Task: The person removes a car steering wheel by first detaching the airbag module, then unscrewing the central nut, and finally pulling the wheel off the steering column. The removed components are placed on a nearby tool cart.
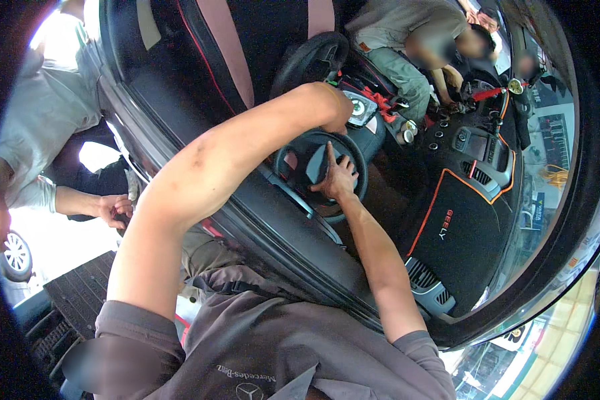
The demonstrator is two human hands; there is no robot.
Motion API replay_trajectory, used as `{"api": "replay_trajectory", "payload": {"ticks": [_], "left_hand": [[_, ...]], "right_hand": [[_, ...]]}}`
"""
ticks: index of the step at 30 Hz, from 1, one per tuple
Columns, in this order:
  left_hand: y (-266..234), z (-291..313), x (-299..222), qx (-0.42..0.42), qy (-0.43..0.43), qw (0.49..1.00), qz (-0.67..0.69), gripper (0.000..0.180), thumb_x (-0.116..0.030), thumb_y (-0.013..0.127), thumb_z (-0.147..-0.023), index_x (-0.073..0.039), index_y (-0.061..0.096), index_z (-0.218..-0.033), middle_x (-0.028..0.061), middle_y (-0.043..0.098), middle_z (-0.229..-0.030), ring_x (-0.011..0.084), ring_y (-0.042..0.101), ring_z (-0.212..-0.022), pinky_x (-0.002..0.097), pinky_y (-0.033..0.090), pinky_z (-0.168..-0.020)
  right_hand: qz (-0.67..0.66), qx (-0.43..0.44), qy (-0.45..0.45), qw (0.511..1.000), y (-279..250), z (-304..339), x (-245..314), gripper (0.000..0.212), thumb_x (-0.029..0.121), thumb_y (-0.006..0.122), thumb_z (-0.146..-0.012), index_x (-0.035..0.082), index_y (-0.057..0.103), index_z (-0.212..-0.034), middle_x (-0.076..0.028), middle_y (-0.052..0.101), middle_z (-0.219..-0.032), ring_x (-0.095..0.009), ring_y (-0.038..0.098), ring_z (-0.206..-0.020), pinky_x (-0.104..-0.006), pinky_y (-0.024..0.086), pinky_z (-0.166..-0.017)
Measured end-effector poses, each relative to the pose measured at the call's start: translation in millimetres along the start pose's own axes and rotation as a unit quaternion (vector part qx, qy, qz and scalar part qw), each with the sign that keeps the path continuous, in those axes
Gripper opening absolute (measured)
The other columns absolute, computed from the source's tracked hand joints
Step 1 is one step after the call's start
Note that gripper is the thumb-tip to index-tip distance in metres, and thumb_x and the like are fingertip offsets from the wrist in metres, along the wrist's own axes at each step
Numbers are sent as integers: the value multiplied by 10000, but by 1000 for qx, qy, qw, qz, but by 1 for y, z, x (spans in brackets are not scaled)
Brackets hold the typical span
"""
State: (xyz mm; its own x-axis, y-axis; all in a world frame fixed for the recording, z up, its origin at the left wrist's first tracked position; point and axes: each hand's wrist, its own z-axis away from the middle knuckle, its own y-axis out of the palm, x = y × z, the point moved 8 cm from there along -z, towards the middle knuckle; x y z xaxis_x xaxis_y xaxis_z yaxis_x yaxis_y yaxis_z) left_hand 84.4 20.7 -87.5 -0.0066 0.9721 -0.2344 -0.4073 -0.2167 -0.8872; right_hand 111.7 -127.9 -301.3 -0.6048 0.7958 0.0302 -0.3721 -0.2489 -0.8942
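A black steering wheel [361,155] is tilted in front of me, inside a car's open doorway. At its far rim my left hand [338,115] is closed, with most of its fingers hidden. My right hand [340,180] lies across the wheel's hub, fingers spread and index finger stretched out. Beyond it, a second black steering wheel [343,48] rests on the seat [213,40], which has red stitching. A clear-and-white part with a round centre [360,109] lies close by my left hand, next to some red material [380,100].
A co-worker [407,63] on the far seat leans toward the dashboard [473,233], which has an orange-edged cover. Left of me, another person [53,113] stands outside. The door sill [240,240] runs along my body. A small container [407,135] stands in the console.
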Motion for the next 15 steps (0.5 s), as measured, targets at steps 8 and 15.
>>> {"api": "replay_trajectory", "payload": {"ticks": [8,15], "left_hand": [[5,-1,-5,9,6,1000,-4,466,-450,657,-955,-28,729,-1141,202,724,-1151,397,676,-1111,483,543,-938],[7,-2,-3,5,-10,1000,0,461,-450,665,-947,-50,715,-1171,191,716,-1180,393,667,-1131,481,540,-955]], "right_hand": [[-32,-5,2,999,3,2,0,1538,380,1008,-522,386,-61,-1627,-297,239,-1613,-500,276,-1472,-732,258,-1123],[-7,-8,-5,1000,1,2,3,1506,392,992,-557,372,-67,-1628,-284,266,-1598,-509,293,-1463,-713,297,-1117]]}}
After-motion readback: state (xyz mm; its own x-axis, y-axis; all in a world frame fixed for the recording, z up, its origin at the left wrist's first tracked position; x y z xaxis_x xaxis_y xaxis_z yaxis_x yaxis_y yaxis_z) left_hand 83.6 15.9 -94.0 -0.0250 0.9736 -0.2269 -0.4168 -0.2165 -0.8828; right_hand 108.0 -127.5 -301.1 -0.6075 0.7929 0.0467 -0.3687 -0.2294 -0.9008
